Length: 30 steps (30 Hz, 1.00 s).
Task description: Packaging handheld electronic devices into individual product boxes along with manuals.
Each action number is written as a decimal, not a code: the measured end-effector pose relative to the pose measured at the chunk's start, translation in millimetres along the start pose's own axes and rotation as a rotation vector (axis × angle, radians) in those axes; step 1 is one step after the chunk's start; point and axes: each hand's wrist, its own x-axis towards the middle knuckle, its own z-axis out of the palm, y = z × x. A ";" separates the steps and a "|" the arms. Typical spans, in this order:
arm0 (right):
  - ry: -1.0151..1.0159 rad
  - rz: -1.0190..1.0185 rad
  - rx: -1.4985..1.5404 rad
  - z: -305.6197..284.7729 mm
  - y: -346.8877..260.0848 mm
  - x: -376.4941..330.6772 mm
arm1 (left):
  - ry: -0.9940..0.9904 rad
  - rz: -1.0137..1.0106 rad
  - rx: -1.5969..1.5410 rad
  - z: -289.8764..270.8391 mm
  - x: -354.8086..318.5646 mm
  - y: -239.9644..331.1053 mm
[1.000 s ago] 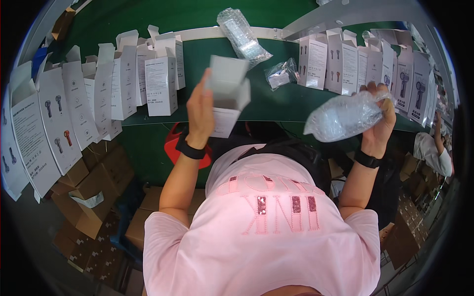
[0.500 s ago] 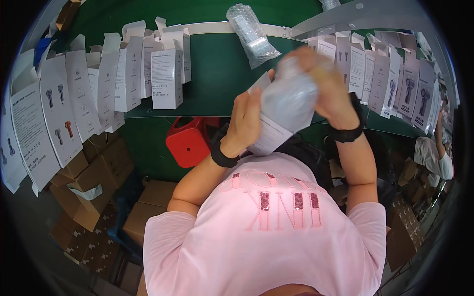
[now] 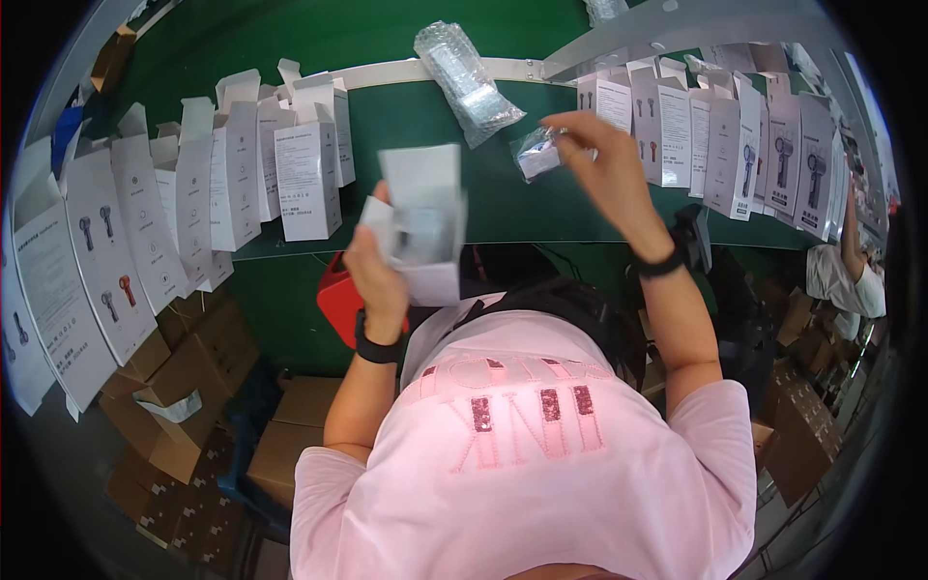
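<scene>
My left hand [image 3: 379,275] is closed round the side of a white carton [image 3: 432,280], held above the near table edge with its top flaps raised. Something pale and clear-wrapped, blurred, shows inside its mouth. Over the table to the right, my right hand [image 3: 604,159] pinches the edge of a small clear plastic bag [image 3: 537,155]; what the bag contains is too small to make out. Just beyond it lies a bubble-wrapped package [image 3: 469,85] on the green tabletop.
Open white cartons [image 3: 307,179] stand in a row at the left, and more printed cartons [image 3: 727,145] at the right. A metal rail [image 3: 387,75] crosses the table. Below are a red stool [image 3: 338,304] and brown cardboard boxes [image 3: 208,353]. Another person's sleeve [image 3: 839,280] shows far right.
The clear-wrapped item that was at the carton's mouth now sits inside it. My left hand has moved left with the carton; my right hand has let go and taken hold of the small plastic bag.
</scene>
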 end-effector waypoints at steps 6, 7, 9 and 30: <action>-0.109 -0.271 -0.804 63.2 136.0 2.5 | 0.051 -0.063 -0.201 0.9 16.4 24.6; -0.188 -0.227 -0.789 63.2 137.3 3.8 | 0.064 -0.114 -0.298 6.4 15.5 27.5; -0.198 -0.176 -0.706 60.0 137.2 2.4 | 0.069 -0.212 -0.463 14.5 15.8 29.5; -1.537 -0.189 -0.050 -42.4 -114.5 6.7 | -0.679 -0.259 -0.174 78.4 -15.7 86.9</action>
